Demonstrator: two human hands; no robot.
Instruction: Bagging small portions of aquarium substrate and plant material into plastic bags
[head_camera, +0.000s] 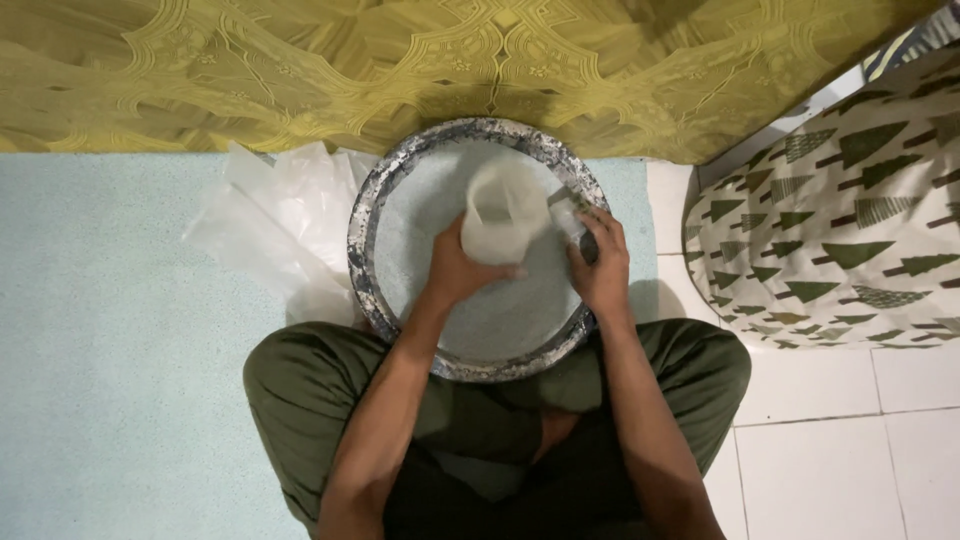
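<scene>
Translucent white cup, upright, open-topped

Both forearms reached forward from the crossed legs; the left hand was curled in a grip, the right hand seemingly pinching, fingers bent downward
</scene>
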